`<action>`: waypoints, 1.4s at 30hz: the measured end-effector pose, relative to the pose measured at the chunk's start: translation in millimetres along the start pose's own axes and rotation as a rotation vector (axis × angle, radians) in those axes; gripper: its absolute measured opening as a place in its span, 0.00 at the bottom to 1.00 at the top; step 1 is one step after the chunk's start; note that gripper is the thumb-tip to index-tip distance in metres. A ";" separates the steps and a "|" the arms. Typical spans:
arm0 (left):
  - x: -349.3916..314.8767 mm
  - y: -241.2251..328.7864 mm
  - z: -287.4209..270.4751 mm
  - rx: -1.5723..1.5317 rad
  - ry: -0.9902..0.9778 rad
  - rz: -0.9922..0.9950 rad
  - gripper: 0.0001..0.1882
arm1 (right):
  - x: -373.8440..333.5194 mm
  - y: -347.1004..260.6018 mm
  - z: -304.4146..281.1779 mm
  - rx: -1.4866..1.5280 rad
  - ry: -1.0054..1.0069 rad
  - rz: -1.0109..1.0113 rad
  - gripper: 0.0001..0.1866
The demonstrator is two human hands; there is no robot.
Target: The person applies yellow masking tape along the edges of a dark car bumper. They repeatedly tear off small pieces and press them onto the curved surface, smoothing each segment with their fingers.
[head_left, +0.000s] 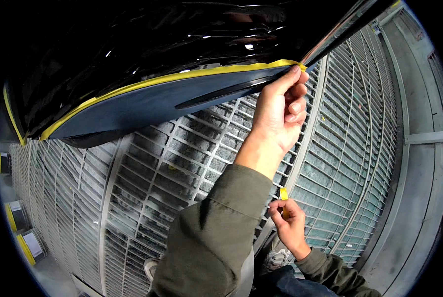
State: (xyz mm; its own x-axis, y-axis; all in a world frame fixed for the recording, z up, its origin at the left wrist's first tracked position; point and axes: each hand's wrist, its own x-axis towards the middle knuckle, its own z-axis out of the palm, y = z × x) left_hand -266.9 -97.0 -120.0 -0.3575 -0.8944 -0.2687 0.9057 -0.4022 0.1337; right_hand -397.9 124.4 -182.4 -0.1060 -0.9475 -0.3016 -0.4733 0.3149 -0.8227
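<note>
A strip of yellow masking tape (182,75) runs along the seam between a glossy black vehicle panel (147,44) and a matte dark blue-grey lower trim (132,106). At the tape's right end, by the panel's corner, my left hand (283,101) has its thumb on the tape and its fingers curled behind the edge. Lower down and to the right, my right hand (289,225) pinches a short piece of yellow tape (284,194), well apart from the panel. Another yellow strip (13,116) edges the panel at the far left.
Below the panel lies a metal grating floor (350,148), with my shoes (278,258) on it. Several dark boxes with yellow edges (30,246) stand at the left. A grey wall with a rail (426,137) curves along the right.
</note>
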 end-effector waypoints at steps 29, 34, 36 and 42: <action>-30.6 -12.2 21.5 0.723 0.401 0.308 0.15 | -14.8 2.5 -19.2 0.174 -0.094 -0.010 0.04; -20.8 -14.2 25.1 0.683 0.436 0.378 0.15 | -14.9 3.4 -18.3 0.221 -0.102 0.032 0.04; -18.3 -16.6 24.9 0.693 0.441 0.410 0.14 | -13.7 8.1 -18.8 0.228 -0.101 0.048 0.04; -18.0 -15.9 23.8 0.691 0.408 0.490 0.13 | -11.3 6.4 -15.6 0.350 -0.094 0.083 0.05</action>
State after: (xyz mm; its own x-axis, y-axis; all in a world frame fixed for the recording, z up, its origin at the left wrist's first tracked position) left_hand -280.3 -79.1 -94.5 0.2537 -0.9096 -0.3292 0.5516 -0.1435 0.8217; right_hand -413.4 136.3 -176.7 -0.0431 -0.9138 -0.4039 -0.1371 0.4058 -0.9036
